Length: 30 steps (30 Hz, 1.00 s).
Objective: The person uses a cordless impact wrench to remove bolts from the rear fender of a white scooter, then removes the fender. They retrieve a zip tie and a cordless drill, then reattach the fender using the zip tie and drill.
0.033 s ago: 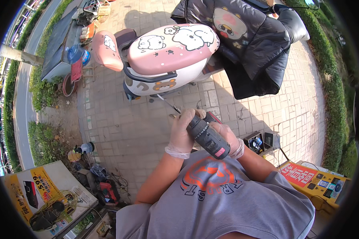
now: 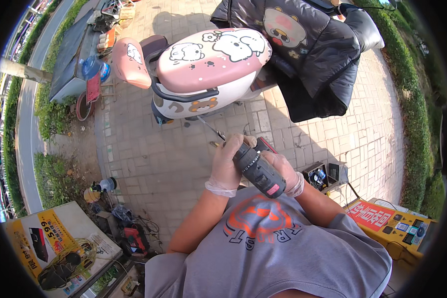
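Observation:
I hold a black cordless drill in front of my chest, its long thin bit pointing away toward a pink and white electric scooter. My left hand, in a clear disposable glove, is closed around the drill's front end by the chuck. Also gloved, my right hand wraps the drill from the other side, and the body hides some of its fingers. Red and black trim shows beyond that hand at the drill's base. Whether the bit's tip touches the scooter, I cannot tell.
A dark quilted wind cover hangs over the scooter's front. An open tool box stands at the right, near a yellow case. At lower left are a sign-covered table and a red machine with cables. Paving bricks lie below.
The view has shifted very slightly. My hands keep the same hold on the drill.

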Motion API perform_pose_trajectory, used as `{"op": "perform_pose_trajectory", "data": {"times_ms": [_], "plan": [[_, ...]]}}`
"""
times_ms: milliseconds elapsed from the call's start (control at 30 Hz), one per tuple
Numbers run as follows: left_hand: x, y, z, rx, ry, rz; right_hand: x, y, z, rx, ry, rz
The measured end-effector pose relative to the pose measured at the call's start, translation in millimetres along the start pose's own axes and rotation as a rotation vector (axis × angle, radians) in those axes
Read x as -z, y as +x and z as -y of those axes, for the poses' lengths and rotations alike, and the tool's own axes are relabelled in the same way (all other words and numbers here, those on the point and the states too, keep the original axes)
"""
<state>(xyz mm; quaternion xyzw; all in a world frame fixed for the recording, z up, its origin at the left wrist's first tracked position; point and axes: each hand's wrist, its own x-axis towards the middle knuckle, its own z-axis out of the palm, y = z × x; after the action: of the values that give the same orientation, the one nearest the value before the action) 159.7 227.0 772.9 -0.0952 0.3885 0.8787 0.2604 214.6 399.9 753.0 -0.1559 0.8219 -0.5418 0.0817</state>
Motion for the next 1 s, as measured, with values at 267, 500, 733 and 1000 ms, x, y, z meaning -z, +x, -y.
{"op": "perform_pose_trajectory", "data": {"times_ms": [267, 500, 733, 1000], "plan": [[-2.7, 22.5, 40.1, 0.152, -0.05, -0.256, 12.2, -7.5, -37.5, 0.012, -0.006, 0.013], [3.8, 65.0, 103.3, 0.166, -0.029, -0.578, 38.8, -15.2, -114.3, -0.06, 0.065, 0.182], [86.5, 146.6, 185.5, 0.53, 0.152, -0.796, 36.1, -10.3, -245.1, -0.279, -0.071, 0.238], [336.8, 244.5, 372.8, 0.735, 0.494, -0.838, 9.1, -7.1, -497.9, -0.623, -0.142, 0.223]]}}
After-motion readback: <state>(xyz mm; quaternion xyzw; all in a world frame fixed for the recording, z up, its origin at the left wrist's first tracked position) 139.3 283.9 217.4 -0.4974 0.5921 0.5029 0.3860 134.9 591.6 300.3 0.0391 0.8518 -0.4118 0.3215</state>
